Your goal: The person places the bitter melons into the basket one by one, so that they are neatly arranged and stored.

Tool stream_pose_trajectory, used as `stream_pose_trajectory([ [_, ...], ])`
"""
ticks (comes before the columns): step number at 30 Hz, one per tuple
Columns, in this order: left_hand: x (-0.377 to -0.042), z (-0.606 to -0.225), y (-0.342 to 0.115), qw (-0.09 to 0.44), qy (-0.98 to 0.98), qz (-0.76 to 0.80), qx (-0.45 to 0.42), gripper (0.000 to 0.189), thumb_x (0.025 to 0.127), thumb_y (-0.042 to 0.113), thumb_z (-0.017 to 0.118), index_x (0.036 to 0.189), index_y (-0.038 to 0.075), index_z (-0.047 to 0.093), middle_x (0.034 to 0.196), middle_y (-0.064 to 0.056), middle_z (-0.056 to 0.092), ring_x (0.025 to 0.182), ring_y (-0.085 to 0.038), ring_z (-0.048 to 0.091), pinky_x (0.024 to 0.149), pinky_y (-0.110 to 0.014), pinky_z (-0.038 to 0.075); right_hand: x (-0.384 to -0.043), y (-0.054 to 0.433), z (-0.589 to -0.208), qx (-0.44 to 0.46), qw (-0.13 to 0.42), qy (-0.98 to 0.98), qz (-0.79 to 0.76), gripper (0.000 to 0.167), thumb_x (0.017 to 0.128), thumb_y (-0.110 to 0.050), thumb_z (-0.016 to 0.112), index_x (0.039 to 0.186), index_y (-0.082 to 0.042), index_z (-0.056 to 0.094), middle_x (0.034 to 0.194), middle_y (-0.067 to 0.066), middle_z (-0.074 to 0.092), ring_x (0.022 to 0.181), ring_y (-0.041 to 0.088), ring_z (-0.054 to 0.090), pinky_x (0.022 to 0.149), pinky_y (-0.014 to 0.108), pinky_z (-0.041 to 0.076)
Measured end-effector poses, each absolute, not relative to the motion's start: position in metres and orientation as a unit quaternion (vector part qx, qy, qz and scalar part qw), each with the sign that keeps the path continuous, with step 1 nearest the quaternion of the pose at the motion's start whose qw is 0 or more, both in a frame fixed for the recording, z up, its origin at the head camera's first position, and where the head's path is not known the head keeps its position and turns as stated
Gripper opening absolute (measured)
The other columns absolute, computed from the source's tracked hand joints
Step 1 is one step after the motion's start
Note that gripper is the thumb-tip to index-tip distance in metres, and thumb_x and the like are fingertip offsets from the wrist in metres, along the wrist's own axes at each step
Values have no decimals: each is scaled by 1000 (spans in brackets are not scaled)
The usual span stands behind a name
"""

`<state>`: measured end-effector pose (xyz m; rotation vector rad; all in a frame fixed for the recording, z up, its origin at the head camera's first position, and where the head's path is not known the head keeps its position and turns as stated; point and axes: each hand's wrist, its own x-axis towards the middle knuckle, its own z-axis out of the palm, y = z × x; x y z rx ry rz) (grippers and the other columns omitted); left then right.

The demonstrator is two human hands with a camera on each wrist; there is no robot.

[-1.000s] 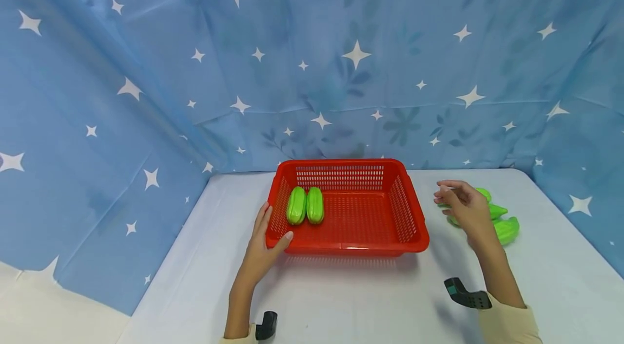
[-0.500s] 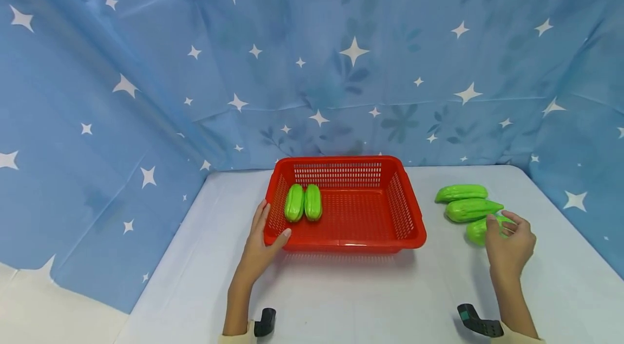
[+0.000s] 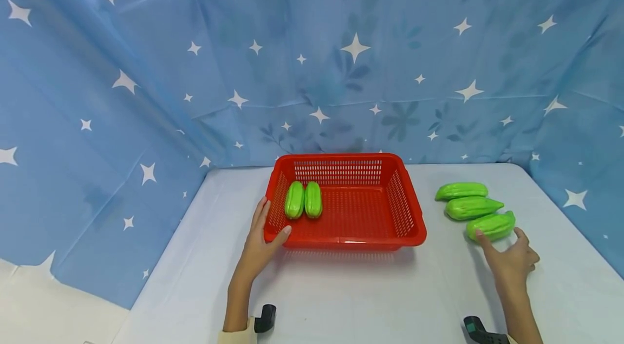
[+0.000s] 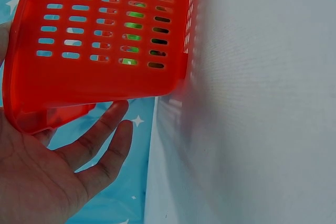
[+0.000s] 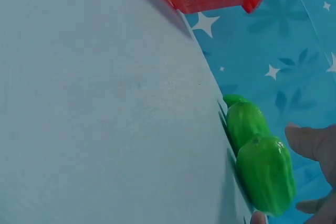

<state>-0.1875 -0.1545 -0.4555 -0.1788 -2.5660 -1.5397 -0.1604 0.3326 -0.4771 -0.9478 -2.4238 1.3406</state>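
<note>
A red slotted plastic basket (image 3: pixel 351 240) holds two elongated, glossy green ridged vegetables at its left end, a left one (image 3: pixel 294 200) and a right one (image 3: pixel 313 200). My left hand (image 3: pixel 257 249) rests at the basket's front left corner. Its thumb lies by the rim, and its fingers extend along the outer side. On the right, three more green ridged vegetables lie in a slanted row: a far one (image 3: pixel 461 190), a middle one with a pointed tip (image 3: pixel 473 208), and a near one (image 3: pixel 491 226). My right hand (image 3: pixel 509 263) reaches to the near one with thumb and fingers spread around its close side.
A white-covered table (image 3: pixel 370 295) carries everything, with its back edge just behind the basket. Blue cloth with white stars (image 3: pixel 292 78) hangs behind and beside it. A dark wrist device (image 3: pixel 265 318) sits at the left sleeve, another (image 3: pixel 482 332) at the right.
My right hand has moved right and closer to me, from left of the green row to the near vegetable, its fingers spreading wider. My left hand stays at the basket corner.
</note>
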Motion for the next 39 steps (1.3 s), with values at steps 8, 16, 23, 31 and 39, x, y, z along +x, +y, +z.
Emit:
stream_pose_trajectory([
  [8,-188,-454,-156,73,-855,-510,-60,90,87,46,69,157,19,20,165,5,11,151,-28,18,103,-51,45,-165,334,-476,-289,85,-847,438,99,92,-43,62,154,4,1,151,43,4,140,58,8,108,74,21],
  [16,-187,-452,-155,75,-856,-508,-62,89,88,46,68,157,17,21,164,5,11,151,-26,18,107,-51,41,-168,334,-481,-293,93,-847,434,99,91,-41,62,153,6,1,151,42,7,138,57,11,106,71,21],
  [23,-186,-454,-156,72,-855,-510,-58,89,87,45,68,157,17,20,165,5,11,151,-27,18,106,-51,43,-170,331,-482,-305,117,-829,454,89,95,-33,57,151,10,2,144,45,18,133,57,20,105,67,26],
  [31,-188,-456,-156,74,-852,-514,-64,89,88,46,68,157,18,20,164,6,11,151,-26,19,105,-52,43,-170,332,-481,-329,133,-810,468,87,95,-29,53,151,10,-2,137,43,31,122,53,36,95,63,36],
  [39,-189,-455,-155,71,-850,-517,-67,88,88,45,68,157,17,20,164,6,10,151,-26,18,106,-52,42,-167,332,-478,-353,139,-780,498,86,95,-27,54,153,5,1,144,39,26,132,48,32,97,52,39],
])
